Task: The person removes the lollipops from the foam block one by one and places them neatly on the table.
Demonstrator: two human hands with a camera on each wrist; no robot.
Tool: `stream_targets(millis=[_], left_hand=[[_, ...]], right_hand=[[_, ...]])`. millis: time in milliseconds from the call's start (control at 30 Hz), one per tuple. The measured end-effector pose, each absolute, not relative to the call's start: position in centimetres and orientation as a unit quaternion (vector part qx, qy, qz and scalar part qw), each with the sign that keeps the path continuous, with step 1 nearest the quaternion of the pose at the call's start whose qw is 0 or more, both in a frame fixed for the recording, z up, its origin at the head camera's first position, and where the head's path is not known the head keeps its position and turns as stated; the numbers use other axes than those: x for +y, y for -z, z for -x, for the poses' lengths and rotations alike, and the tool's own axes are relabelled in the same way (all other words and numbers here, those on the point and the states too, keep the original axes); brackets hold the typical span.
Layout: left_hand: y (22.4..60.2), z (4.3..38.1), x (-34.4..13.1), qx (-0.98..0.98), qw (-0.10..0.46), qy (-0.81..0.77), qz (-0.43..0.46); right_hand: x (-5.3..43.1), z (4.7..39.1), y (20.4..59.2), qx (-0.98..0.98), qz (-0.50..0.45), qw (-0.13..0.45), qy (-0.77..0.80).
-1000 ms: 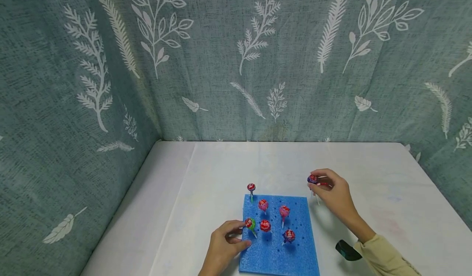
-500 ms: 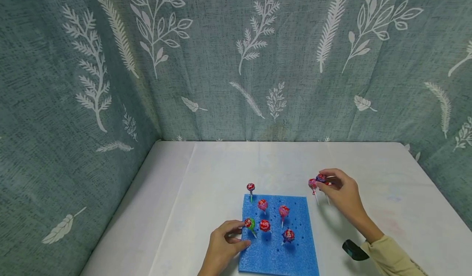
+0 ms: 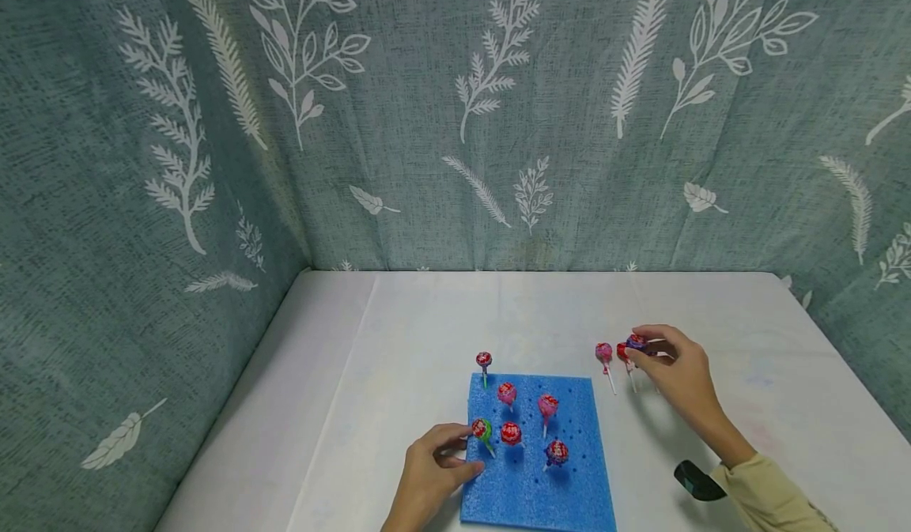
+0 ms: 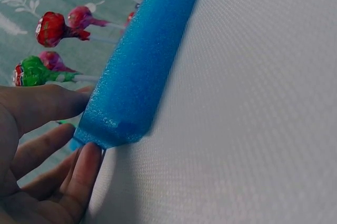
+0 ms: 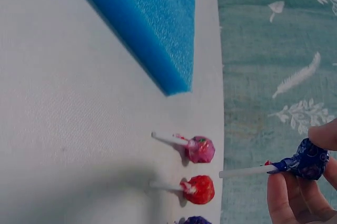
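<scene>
My left hand [image 3: 430,477] grips the left edge of a blue foam board [image 3: 534,504], thumb and fingers on either side of its corner in the left wrist view. Several wrapped lollipops stand in the board, among them a green-and-red one [image 3: 481,429] close to my left fingers, a red one [image 3: 511,434] and a blue-and-red one [image 3: 557,453]. Right of the board, my right hand [image 3: 679,378] pinches a dark blue lollipop [image 5: 309,159] by its wrapped head, its white stick sticking out free. Below it on the table lie a pink lollipop [image 5: 200,149] and a red one [image 5: 199,190].
Another purple lollipop [image 5: 196,220] shows at the bottom edge of the right wrist view. Small holes dot the foam board. The white table [image 3: 398,318] ends at a green leaf-patterned cloth [image 3: 427,121]. A black device [image 3: 697,481] sits by my right wrist.
My right hand has shifted right with the dark blue lollipop, uncovering the pink and then the red lollipop on the table. My left hand keeps its place at the board.
</scene>
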State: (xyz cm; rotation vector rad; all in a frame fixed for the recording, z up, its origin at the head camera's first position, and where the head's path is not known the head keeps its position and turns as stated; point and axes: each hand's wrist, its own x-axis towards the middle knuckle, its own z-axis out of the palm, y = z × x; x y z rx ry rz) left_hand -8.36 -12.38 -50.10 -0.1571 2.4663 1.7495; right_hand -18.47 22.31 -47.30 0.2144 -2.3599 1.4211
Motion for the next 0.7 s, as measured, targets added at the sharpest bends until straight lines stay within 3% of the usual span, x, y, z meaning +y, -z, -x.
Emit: stream_targets(millis=[300,700], left_hand=[[50.1,8.4,-12.4,0.813,0.058,-0.577,0.052],[50.2,8.4,-12.4,0.819,0.060,-0.567,0.060]], right_hand=[[25.9,21.5,53.7,-0.869,-0.061,0.223,-0.438],[26.7,21.4,53.9,-0.872,-0.047,0.224,-0.433]])
